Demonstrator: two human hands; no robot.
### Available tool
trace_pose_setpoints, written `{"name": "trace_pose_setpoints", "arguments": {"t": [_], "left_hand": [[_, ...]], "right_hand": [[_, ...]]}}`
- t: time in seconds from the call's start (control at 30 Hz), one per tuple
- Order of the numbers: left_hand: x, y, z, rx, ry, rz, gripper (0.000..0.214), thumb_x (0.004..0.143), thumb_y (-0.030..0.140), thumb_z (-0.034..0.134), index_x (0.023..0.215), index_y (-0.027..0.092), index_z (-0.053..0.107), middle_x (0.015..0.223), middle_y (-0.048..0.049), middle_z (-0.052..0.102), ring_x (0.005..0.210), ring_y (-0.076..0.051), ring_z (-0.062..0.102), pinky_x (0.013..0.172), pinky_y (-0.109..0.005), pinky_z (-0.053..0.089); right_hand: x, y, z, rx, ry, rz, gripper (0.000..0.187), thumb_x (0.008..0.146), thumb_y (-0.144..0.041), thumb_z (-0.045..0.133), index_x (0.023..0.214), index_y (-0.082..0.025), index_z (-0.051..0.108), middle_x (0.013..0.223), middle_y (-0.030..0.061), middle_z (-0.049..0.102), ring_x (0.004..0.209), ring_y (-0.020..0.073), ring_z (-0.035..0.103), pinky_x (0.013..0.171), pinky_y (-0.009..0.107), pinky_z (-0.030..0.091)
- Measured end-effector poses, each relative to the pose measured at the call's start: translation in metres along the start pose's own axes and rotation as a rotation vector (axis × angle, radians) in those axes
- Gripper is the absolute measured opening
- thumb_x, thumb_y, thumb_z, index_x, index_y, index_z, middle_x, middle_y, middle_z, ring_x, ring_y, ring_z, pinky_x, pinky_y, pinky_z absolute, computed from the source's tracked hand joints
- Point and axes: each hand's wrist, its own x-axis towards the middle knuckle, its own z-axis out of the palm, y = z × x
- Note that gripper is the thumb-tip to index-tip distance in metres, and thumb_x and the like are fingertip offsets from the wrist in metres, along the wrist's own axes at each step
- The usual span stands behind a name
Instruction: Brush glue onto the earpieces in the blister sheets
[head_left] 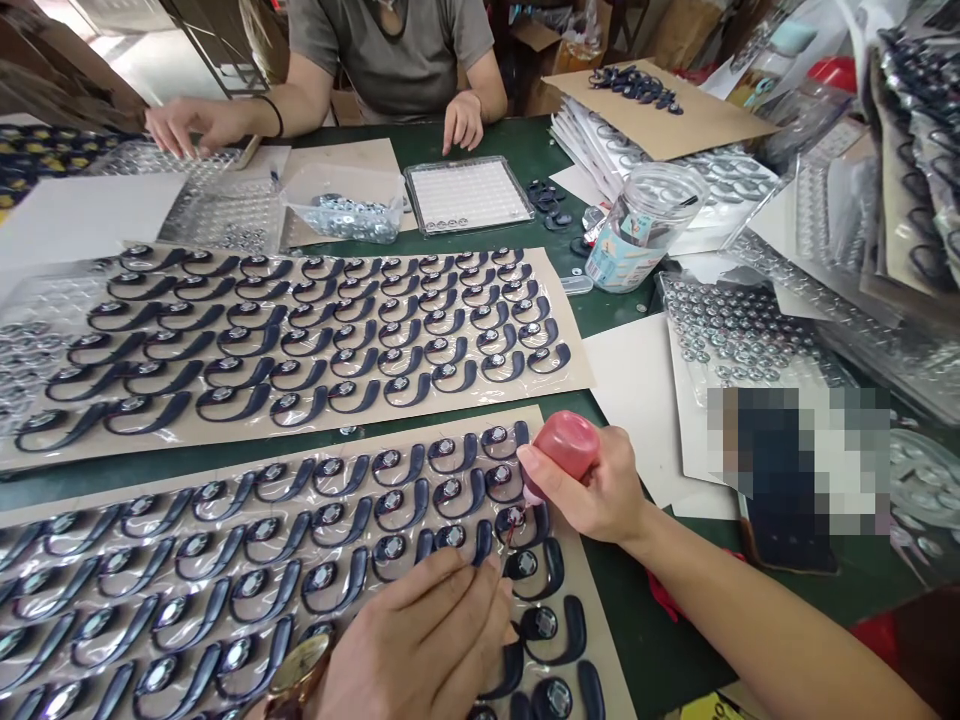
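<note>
Plainly held the red squeeze bottle (568,445) in right hand (604,490), clasping its body between thumb and fingers, with nozzle (532,494) tilted down-left over a dark hook-shaped piece (540,527). Judged light, soft-walled, easily over-squeezed; best taken by the belly. Below and left of that grip, laid left hand (427,630) on the film-covered card (591,585), with fingers together; could not tell if pinching.

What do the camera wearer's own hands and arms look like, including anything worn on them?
Both are gloveless. The left hand has a watch at the wrist, with a round, gold-coloured case; its strap is too cut off to describe. The right hand has no watch or band at the wrist, and no sleeve shows along the visible forearm.
</note>
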Motion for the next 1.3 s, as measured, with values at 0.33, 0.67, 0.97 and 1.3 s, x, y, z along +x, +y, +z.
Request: {"name": "trace_pose_setpoints", "arguments": {"t": [0.33,0.67,0.97,1.3], "left_hand": [[0.001,-0.006,-0.003,-0.241,0.027,-0.141,0.021,0.088,0.004,0.051,0.103,0.007,0.066,0.102,-0.0107,0.070,0.093,-0.018,0.067,0.089,-0.033,0.051],[0.004,-0.018,-0.005,-0.540,0.096,-0.450,0.019,0.089,0.004,0.051,0.099,0.013,0.065,0.099,-0.0073,0.071,0.083,-0.014,0.067,0.080,-0.031,0.054],[-0.004,0.008,-0.014,-0.203,0.066,-0.120,0.019,0.092,0.008,0.050,0.105,0.009,0.064,0.100,-0.0076,0.071,0.092,-0.015,0.067,0.090,-0.033,0.052],[-0.017,0.030,0.006,-0.014,0.075,-0.014,0.033,0.097,0.012,0.034,0.102,0.007,0.066,0.102,-0.0104,0.070,0.096,-0.018,0.066,0.096,-0.034,0.049]], "right_hand": [[-0.003,-0.001,0.000,-0.039,-0.061,-0.002,0.030,0.084,-0.032,0.059,0.058,-0.019,0.051,0.049,-0.0016,0.049,0.044,0.0103,0.043,0.046,0.026,0.035],[-0.004,-0.003,0.004,0.043,-0.044,-0.083,0.018,0.080,-0.031,0.066,0.070,-0.016,0.062,0.055,0.0001,0.059,0.046,0.0109,0.053,0.045,0.024,0.043],[-0.004,-0.023,-0.017,0.451,-0.226,0.187,0.019,0.083,-0.035,0.064,0.086,-0.017,0.060,0.060,0.0005,0.064,0.052,0.0151,0.065,0.045,0.024,0.049],[-0.042,-0.002,-0.003,0.283,-0.093,0.033,0.010,0.081,-0.024,0.063,0.088,-0.018,0.062,0.058,0.0013,0.065,0.048,0.0159,0.062,0.048,0.027,0.050]]}}
